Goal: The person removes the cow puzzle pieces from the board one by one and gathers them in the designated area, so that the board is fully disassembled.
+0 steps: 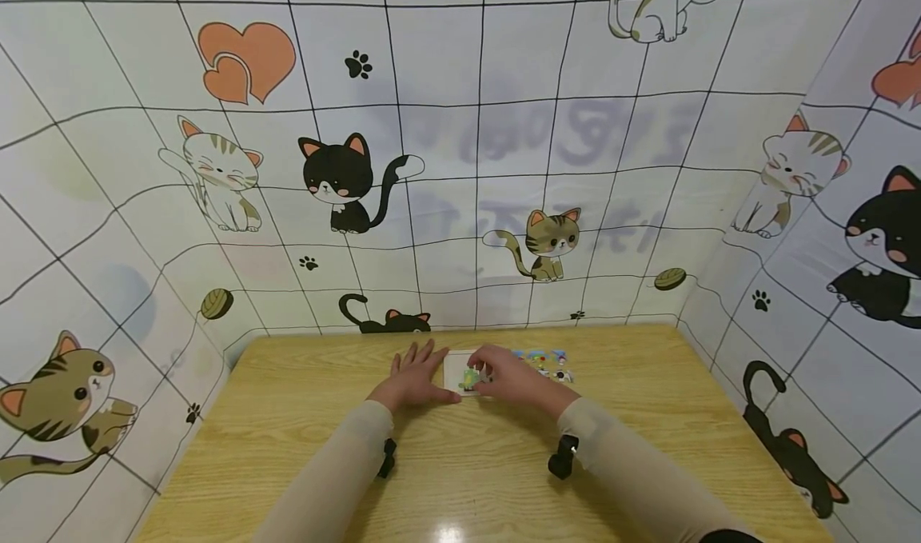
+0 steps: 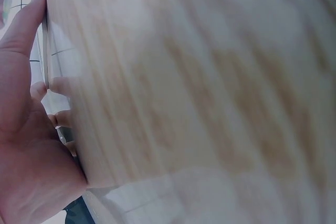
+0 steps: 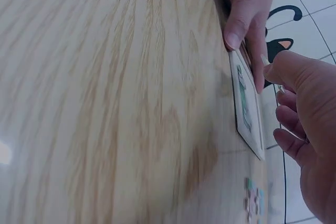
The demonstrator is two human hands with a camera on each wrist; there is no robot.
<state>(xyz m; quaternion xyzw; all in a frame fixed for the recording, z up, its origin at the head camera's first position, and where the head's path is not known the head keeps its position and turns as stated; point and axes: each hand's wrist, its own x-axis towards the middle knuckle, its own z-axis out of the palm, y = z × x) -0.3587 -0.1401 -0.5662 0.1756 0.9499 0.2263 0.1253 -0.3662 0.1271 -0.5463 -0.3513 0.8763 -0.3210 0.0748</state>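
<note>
A flat white board (image 1: 452, 365) with a green picture on it lies on the table between the hands. My left hand (image 1: 413, 381) rests at the board's left side with fingers spread. Its thumb lies along the near left corner, and in the right wrist view its fingertips touch the board's edge. My right hand (image 1: 512, 377) is over the board's right part. Thumb and fingers pinch a small thin pale piece (image 3: 266, 62), seen nearly edge-on in the right wrist view; its printed face is mostly hidden by the fingers.
Several small colourful puzzle pieces (image 1: 560, 357) lie on the wooden table (image 1: 302, 447) just right of the right hand. A white cloth with cat prints (image 1: 446, 151) stands behind the table and along both sides.
</note>
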